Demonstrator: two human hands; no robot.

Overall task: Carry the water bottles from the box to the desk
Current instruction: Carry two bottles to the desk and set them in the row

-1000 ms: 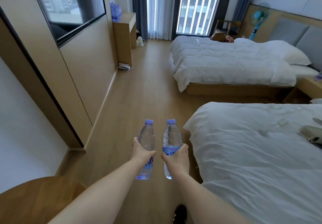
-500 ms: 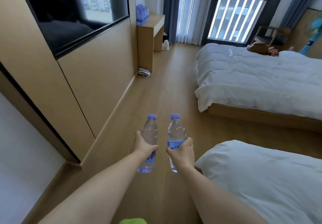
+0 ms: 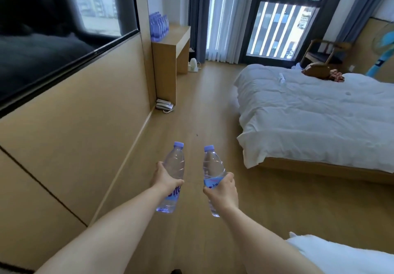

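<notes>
My left hand point(image 3: 165, 179) grips a clear water bottle point(image 3: 174, 163) with a purple cap around its middle, held upright over the wooden floor. My right hand point(image 3: 222, 191) grips a second clear bottle point(image 3: 211, 166) with a purple cap and blue label, a little to the right of the first. The two bottles stand apart, side by side. Far ahead on the left a wooden desk point(image 3: 178, 39) juts from the wall, with several purple-capped bottles point(image 3: 158, 25) grouped on its top. The box is out of view.
A wood-panelled wall point(image 3: 85, 128) with a dark screen point(image 3: 53, 28) runs along the left. A white bed point(image 3: 319, 116) fills the right, another bed corner point(image 3: 341, 256) at bottom right. A phone point(image 3: 164, 105) lies on the floor by the desk; a white appliance point(image 3: 193, 65) beyond it.
I have walked forward along the aisle: the desk and far bed are closer, the near bed has slid out to the bottom right. Both hands keep holding their bottles.
</notes>
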